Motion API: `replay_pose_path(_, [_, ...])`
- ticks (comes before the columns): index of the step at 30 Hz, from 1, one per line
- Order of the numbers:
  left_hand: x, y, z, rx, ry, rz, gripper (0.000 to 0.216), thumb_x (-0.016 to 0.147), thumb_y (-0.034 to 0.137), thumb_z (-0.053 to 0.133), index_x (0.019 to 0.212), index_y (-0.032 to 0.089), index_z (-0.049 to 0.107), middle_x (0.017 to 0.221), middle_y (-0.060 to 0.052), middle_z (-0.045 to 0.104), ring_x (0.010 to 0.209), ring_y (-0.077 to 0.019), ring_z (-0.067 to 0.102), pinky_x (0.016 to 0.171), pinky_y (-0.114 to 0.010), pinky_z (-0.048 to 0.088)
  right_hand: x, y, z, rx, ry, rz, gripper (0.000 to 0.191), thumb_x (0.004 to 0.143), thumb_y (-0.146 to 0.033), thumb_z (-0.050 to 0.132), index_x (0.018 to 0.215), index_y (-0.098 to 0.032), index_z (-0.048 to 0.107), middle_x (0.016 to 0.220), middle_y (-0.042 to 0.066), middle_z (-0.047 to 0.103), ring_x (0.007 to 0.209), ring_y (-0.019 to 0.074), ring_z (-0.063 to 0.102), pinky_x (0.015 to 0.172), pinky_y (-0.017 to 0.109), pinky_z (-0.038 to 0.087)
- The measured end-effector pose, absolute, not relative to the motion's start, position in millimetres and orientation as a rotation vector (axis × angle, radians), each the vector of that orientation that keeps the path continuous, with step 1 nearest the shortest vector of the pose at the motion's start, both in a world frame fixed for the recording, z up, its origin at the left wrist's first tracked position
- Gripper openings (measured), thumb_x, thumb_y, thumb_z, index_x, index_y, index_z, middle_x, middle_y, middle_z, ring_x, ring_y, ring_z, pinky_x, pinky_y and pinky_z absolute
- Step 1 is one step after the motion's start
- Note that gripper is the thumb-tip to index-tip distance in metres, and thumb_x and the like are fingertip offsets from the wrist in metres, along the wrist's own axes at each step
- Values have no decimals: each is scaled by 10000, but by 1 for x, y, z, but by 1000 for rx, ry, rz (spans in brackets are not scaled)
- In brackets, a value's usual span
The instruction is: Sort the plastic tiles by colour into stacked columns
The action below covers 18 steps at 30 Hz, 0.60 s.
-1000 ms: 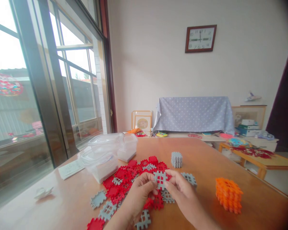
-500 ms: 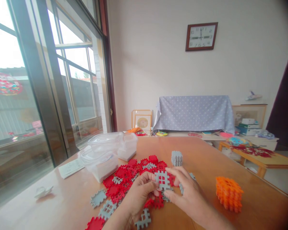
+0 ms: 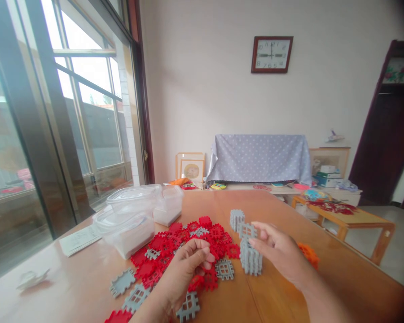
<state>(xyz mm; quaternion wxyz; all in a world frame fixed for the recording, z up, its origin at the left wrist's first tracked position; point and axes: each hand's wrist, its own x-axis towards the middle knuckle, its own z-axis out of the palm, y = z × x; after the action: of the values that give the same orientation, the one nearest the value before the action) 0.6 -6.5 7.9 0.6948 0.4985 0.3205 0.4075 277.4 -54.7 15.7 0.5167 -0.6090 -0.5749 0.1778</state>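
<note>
My right hand (image 3: 272, 244) pinches a grey plastic window tile (image 3: 247, 230) by its right edge. The tile is tilted just over a stack of grey tiles (image 3: 251, 259); whether they touch I cannot tell. A second, smaller grey stack (image 3: 237, 220) stands behind. My left hand (image 3: 193, 260) is closed, thumb against curled fingers, with nothing showing in it. It hovers over a heap of red interlocking tiles (image 3: 168, 242) with some grey ones mixed in. Right of that hand lies a loose grey window tile (image 3: 225, 269); another grey tile (image 3: 188, 307) lies below it.
An orange tile stack (image 3: 309, 255) is partly hidden behind my right forearm. Clear plastic boxes (image 3: 128, 229) stand at the left, beside a paper booklet (image 3: 79, 241) and a crumpled white wrapper (image 3: 32, 279). The wooden table (image 3: 289, 211) ends before a low bench (image 3: 353, 217).
My right hand has carried the grey window tile away from my left hand, rightward to the grey stack. My left hand has let go of the tile. The view has turned slightly right.
</note>
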Motion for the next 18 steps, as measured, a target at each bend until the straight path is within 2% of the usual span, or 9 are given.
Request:
replay_pose_path(4, [2,-7,8,1128,758,905,308,811,416,768,940,187,607,839,-54,725,680,-114,601,596,-205,361,293,-52,8,-1552,-1334,458,519,779,-507,731,1217,-230,711,716,-46,495,661,150,492,630,278,398])
replay_pose_path(9, [1,-5,7,1126,779,912,350,764,445,810,907,191,618,829,-47,715,651,-112,589,545,-204,335,297,-50,1,-1611,-1361,547,513,765,-483,732,1202,-215,723,650,-60,507,603,144,493,578,271,349])
replay_pose_path(18, [-2,5,-2,1152,784,868,393,758,493,808,912,195,602,833,-57,715,668,-127,600,547,-211,341,302,-53,-3,-1669,-1351,604,517,781,-480,718,1221,-209,719,705,-37,592,669,175,576,638,294,404])
